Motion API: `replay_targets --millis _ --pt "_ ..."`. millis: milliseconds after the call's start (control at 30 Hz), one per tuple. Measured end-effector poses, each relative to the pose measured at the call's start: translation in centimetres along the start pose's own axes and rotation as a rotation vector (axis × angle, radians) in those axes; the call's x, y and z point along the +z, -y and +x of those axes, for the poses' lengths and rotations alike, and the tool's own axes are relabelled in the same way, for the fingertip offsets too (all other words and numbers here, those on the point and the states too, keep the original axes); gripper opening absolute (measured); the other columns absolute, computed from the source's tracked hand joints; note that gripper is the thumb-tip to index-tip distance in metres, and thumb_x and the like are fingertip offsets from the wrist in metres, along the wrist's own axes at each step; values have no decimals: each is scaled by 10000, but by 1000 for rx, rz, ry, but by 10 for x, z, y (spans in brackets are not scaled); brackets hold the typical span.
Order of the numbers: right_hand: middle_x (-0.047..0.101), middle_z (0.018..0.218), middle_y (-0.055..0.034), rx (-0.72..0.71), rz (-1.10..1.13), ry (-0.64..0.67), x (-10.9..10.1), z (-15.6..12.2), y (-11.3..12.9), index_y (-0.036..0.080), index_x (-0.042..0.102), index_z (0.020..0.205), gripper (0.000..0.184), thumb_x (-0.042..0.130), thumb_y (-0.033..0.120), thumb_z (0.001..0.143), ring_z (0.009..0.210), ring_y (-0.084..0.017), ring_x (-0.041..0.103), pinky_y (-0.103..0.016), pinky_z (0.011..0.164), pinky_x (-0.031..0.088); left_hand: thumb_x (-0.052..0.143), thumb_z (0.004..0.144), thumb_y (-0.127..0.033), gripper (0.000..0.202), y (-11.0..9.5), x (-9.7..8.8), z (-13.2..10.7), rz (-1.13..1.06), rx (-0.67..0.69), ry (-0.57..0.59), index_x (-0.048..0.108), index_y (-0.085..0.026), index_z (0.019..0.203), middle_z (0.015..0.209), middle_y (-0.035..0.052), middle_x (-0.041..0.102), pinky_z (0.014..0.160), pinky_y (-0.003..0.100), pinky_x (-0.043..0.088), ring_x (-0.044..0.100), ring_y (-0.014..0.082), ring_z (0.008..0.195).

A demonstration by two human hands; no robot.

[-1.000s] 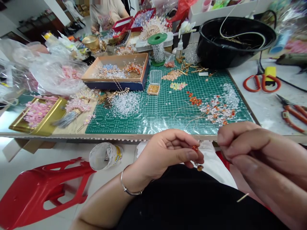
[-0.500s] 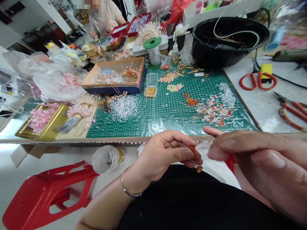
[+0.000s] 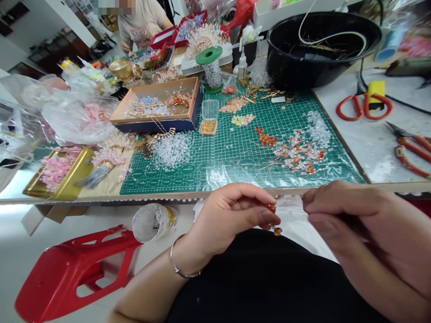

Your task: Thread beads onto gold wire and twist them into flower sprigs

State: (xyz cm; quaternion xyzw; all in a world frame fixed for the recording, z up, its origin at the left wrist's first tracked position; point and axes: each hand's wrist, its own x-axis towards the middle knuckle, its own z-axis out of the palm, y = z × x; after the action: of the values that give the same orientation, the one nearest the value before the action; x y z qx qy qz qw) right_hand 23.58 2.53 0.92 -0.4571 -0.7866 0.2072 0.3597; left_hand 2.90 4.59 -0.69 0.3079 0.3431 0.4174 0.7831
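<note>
My left hand (image 3: 232, 215) is pinched on a small beaded spray (image 3: 276, 231), its orange and clear beads poking out past the thumb and fingertips. To the right, my right hand (image 3: 363, 229) is close to the camera with thumb and fingers drawn together. Whatever is between those fingers, if anything, is hidden; a thin wire cannot be made out. Both hands are in front of the table edge, over my dark clothing. Beyond them on the green cutting mat (image 3: 222, 152) lie wired orange-and-clear bead sprays (image 3: 299, 152) and a cluster of orange beads (image 3: 266, 137).
Clear beads (image 3: 171, 150), an open box of gold beads (image 3: 208, 127) and a cardboard box (image 3: 155, 121) are on the table. A black basin (image 3: 296, 72), red-handled scissors (image 3: 365, 107) and pliers (image 3: 412, 150) stand right. A red stool (image 3: 50, 273) and white bucket (image 3: 148, 224) are below. Another person (image 3: 143, 22) sits opposite.
My right hand's fingers have come together from a looser, more spread pose. My left hand keeps its pinch on the beaded spray, barely moving. The view has shifted slightly.
</note>
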Motion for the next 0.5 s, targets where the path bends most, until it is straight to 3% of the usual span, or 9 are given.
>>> replay_targets --millis 200,333,500 --pt "605 683 10 -52 18 56 4 1 -1 259 551 932 77 559 187 958 584 -157 590 -298 568 482 875 747 -171 165 0 1 0 -13 -49 12 747 -146 847 744 8 738 649 198 572 708 98 642" --pt "504 609 57 -121 25 30 2 4 1 256 505 881 149 544 118 920 483 -110 477 -259 513 438 873 754 -180 162 1 0 -1 3 -54 1 750 -153 855 757 6 744 655 188 560 716 102 683" --pt "496 612 62 -156 20 41 2 6 2 257 505 891 160 527 99 906 472 -97 480 -244 490 432 861 772 -173 146 1 -1 -2 15 -48 -1 756 -155 871 772 12 753 666 189 572 725 103 700"
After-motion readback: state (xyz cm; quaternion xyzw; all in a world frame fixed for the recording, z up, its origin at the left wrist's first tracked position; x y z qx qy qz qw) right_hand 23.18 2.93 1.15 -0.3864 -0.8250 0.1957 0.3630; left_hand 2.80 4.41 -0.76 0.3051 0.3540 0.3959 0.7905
